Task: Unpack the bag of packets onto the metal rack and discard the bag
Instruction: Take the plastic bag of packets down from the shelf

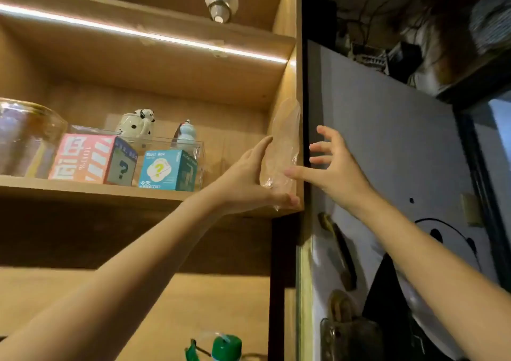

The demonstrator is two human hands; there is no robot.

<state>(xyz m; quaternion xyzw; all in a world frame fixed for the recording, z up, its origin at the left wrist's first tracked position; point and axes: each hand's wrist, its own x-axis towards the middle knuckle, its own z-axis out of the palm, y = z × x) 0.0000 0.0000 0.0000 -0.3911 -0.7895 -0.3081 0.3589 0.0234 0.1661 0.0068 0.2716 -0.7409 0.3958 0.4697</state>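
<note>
Foreground: a green-capped bottle [226, 345] pokes up at the bottom edge, well below both arms and apart from the action.
Left hand [249, 178]: raised to the wooden shelf [91, 192], palm cupped against the clear plastic bag [284, 145], thumb underneath its lower end near the shelf's front corner; it is holding the bag.
Right hand [331, 164]: fingers spread wide, holding nothing, its thumb tip just touching or nearly touching the bag's right side; I cannot tell which.
Bag: see-through, standing with its long axis upright, pressed against the cabinet's right wall [287, 78]. Whether any packets are left inside I cannot tell; it looks flat and slack.
Key relation: the bag sits between the two hands, the left one already on it, the right one just beside it to the right. The left is clearly the nearer.
Likely step: pulling the bag off the shelf, I'd judge. No metal rack or bin is visible here.
Further back: a pink box [91, 159], a blue box [166, 171], a spotted figurine [137, 124].
</note>
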